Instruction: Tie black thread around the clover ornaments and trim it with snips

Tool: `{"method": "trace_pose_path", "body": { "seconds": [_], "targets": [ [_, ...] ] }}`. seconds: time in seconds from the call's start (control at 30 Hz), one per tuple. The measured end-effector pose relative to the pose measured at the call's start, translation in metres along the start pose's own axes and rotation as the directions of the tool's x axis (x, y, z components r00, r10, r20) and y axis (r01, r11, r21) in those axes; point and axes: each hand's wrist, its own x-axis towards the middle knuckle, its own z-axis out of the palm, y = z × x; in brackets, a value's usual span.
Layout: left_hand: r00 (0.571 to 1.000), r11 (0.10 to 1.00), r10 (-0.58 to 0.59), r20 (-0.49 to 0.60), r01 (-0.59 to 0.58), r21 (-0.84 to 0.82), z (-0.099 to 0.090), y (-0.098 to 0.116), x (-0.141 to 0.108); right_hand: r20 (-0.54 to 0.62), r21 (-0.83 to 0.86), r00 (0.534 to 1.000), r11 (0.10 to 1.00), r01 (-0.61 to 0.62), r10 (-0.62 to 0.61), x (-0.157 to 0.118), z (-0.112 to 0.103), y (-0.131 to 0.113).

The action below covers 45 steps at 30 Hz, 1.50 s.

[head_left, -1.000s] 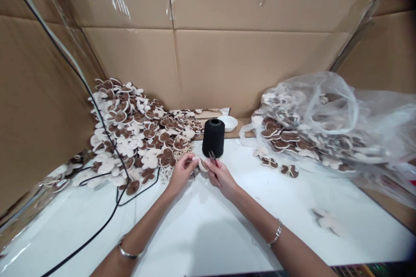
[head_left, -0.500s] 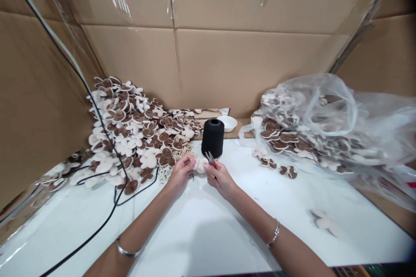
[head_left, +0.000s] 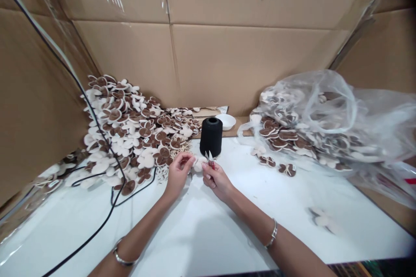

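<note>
Cream rounded fabric piece [head_left: 198,164] sits pinched between the left hand [head_left: 179,169] and right hand [head_left: 216,178], which also grasps red-handled metal scissors [head_left: 210,156], blades pointing beyond it. Positioning seems the current step; the next move likely calls for keeping the piece steady, blades clear.

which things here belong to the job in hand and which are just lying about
Job in hand:
cream piece in the left hand
red scissors in the right hand
probably the flower-shaped pieces

Apparently just lying about:
white bowl
black cone, untouched
</note>
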Motion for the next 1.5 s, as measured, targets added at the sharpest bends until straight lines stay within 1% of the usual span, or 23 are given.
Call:
{"method": "trace_pose_path", "body": {
  "seconds": [0.03,0.1,0.2,0.33,0.4,0.47,0.53,0.6,0.67,0.73,0.8,0.9,1.0,1.1,1.2,1.27,1.33,1.4,1.5],
  "targets": [
    [0.998,0.993,0.062,0.006,-0.062,0.099,0.0,0.002,-0.002,-0.015,-0.001,1.0,1.0,0.009,-0.009,0.0,0.001,0.001],
    [0.991,0.969,0.132,0.037,-0.136,0.205,0.0,0.006,-0.005,-0.038,-0.004,0.999,1.0,0.027,-0.027,0.0,0.002,0.001],
    [0.986,0.959,0.141,0.091,-0.159,0.235,0.002,0.007,-0.009,-0.08,-0.032,0.995,0.998,0.052,-0.055,-0.002,0.003,0.001],
    [0.983,0.95,0.146,0.111,-0.171,0.263,0.003,0.003,-0.01,-0.145,-0.108,0.987,0.992,0.059,-0.074,-0.003,0.005,0.001],
    [0.982,0.938,0.161,0.096,-0.182,0.294,0.003,0.003,-0.009,-0.169,-0.148,0.981,0.986,0.072,-0.097,-0.002,0.005,0.001],
    [0.978,0.92,0.199,0.056,-0.206,0.334,0.003,0.005,-0.009,-0.187,-0.218,0.971,0.97,0.104,-0.146,-0.001,0.004,0.002],
    [0.976,0.92,0.219,0.024,-0.214,0.329,0.004,0.008,-0.01,-0.188,-0.3,0.959,0.942,0.148,-0.211,0.001,0.001,0.004],
    [0.98,0.944,0.199,0.005,-0.193,0.267,0.004,0.01,-0.011,-0.177,-0.367,0.946,0.91,0.192,-0.271,0.002,-0.001,0.006],
    [0.985,0.964,0.173,0.005,-0.17,0.206,0.003,0.011,-0.011,-0.162,-0.415,0.938,0.883,0.218,-0.308,0.001,-0.003,0.007],
    [0.985,0.966,0.173,0.018,-0.174,0.19,0.002,0.011,-0.011,-0.145,-0.448,0.933,0.862,0.236,-0.33,0.0,-0.003,0.007],
    [0.984,0.966,0.175,0.027,-0.177,0.189,0.001,0.009,-0.01,-0.125,-0.469,0.933,0.849,0.245,-0.338,-0.002,-0.002,0.006],
    [0.988,0.973,0.152,0.004,-0.151,0.174,0.001,0.009,-0.009,-0.105,-0.484,0.936,0.84,0.246,-0.335,-0.003,-0.001,0.006],
    [0.993,0.982,0.113,-0.027,-0.107,0.153,0.002,0.009,-0.009,-0.118,-0.457,0.944,0.86,0.225,-0.31,-0.002,0.0,0.007],
    [0.996,0.989,0.073,-0.049,-0.066,0.131,0.002,0.008,-0.009,-0.152,-0.381,0.954,0.906,0.184,-0.258,-0.001,0.002,0.007],
    [0.998,0.996,0.049,-0.045,-0.046,0.082,0.003,0.007,-0.009,-0.191,-0.271,0.963,0.953,0.135,-0.191,-0.001,0.005,0.005],
    [0.998,0.997,0.046,-0.036,-0.044,0.06,0.004,0.008,-0.009,-0.204,-0.203,0.967,0.973,0.112,-0.154,-0.002,0.007,0.002],
    [0.998,0.996,0.059,-0.027,-0.057,0.072,0.004,0.01,-0.009,-0.209,-0.166,0.968,0.981,0.104,-0.138,-0.002,0.008,0.0],
    [0.996,0.991,0.086,-0.022,-0.083,0.106,0.004,0.013,-0.009,-0.213,-0.181,0.967,0.978,0.106,-0.144,-0.002,0.007,-0.001],
    [0.99,0.976,0.142,-0.002,-0.14,0.164,0.002,0.014,-0.009,-0.205,-0.296,0.956,0.944,0.143,-0.209,0.0,0.002,0.001]
  ]
}}
